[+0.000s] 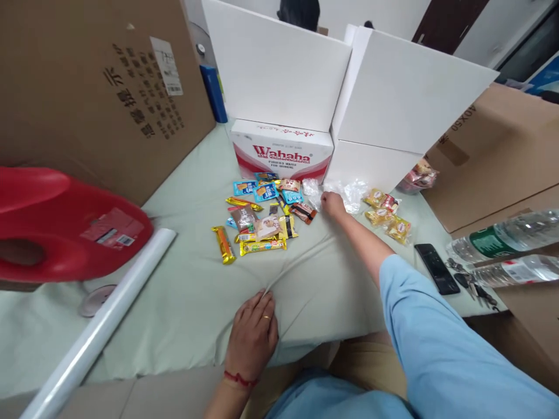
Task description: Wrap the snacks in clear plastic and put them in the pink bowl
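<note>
Plastic (356,193), clear and crinkly, is beside the right hand (334,205); I can't tell its grip. The left hand (254,333) lies flat, holding nothing, on pale green cloth (334,291).

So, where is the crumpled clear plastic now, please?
In the head view, the clear plastic lies just right of centre by the right hand, between the snack pile and the smaller packet group.

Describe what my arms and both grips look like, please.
Your left grip has a gold-coloured ring on one finger and a thin red bracelet at the wrist. A plain light blue sleeve covers your right upper arm; no jewellery shows on your right grip.
</note>
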### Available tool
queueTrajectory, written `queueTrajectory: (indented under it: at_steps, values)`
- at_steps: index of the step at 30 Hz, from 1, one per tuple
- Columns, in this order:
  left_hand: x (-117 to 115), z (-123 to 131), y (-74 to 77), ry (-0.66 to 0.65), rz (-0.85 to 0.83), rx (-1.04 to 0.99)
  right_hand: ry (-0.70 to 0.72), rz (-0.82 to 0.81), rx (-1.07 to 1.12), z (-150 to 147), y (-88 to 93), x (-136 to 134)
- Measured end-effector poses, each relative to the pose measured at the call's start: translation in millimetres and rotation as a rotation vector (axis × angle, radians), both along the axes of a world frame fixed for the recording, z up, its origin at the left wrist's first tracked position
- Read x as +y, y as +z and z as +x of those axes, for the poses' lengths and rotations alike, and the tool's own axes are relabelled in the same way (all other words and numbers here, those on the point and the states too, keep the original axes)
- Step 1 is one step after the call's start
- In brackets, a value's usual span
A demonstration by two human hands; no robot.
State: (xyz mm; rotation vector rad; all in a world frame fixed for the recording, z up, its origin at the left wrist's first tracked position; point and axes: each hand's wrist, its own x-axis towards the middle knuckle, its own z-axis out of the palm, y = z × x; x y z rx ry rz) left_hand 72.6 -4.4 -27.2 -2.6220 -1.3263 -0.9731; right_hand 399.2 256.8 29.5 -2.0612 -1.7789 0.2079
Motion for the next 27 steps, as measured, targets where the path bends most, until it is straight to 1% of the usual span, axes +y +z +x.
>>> queueTrajectory:
  at_steps: [2,4,6,8,9,10,11,12,13,14,16,17,19,20,22,24,26,27]
  values:
    - [-3,-2,-0.1,-0.02,0.002,-0.095,0.012,0.037,0.027,-3,4.6,-17]
    - [-6,-6,0.8,-0.035,0.012,-0.21,0.04,0.089,0.057,-3,12.5,-49]
    - [-9,-10,4.4,-0.028,0.003,-0.335,0.109,0.156,0.12,-2,21.8,-95]
    - [-9,-9,12.4,0.008,-0.069,-0.485,0.242,0.263,0.25,-1,30.8,-148]
    - [-9,-6,18.4,0.033,-0.149,-0.578,0.296,0.291,0.288,-2,34.8,-174]
    - [-8,-1,25.6,0.057,-0.269,-0.68,0.338,0.31,0.311,-3,38.2,-200]
    - [-6,7,33.6,0.079,-0.425,-0.78,0.37,0.317,0.322,-4,40.6,-222]
    - [-4,16,42.0,0.093,-0.613,-0.881,0.395,0.317,0.324,-6,42.1,-243]
    - [-1,27,50.2,0.083,-0.831,-0.962,0.414,0.32,0.326,-9,42.6,-260]
    - [1,39,57.6,0.062,-1.015,-1.023,0.428,0.324,0.328,-12,42.1,-274]
    - [3,63,68.3,-0.001,-1.288,-1.074,0.445,0.341,0.332,-18,39.2,-295]
    - [4,74,70.9,-0.044,-1.396,-1.065,0.451,0.353,0.336,-21,37.4,-302]
    - [3,91,71.1,-0.121,-1.535,-1.037,0.464,0.378,0.352,-26,34.1,-312]
    - [3,96,69.1,-0.139,-1.564,-1.036,0.472,0.387,0.362,-27,32.8,-315]
    - [3,101,63.4,-0.101,-1.54,-1.095,0.477,0.394,0.383,-26,30.3,-321]
    - [5,100,58.0,-0.001,-1.448,-1.181,0.464,0.37,0.412,-20,26.9,-325]
    - [7,96,54.7,0.08,-1.34,-1.23,0.465,0.296,0.46,-11,22.1,-329]
    - [8,94,53.7,0.098,-1.295,-1.233,0.467,0.245,0.49,-6,19.4,-331]
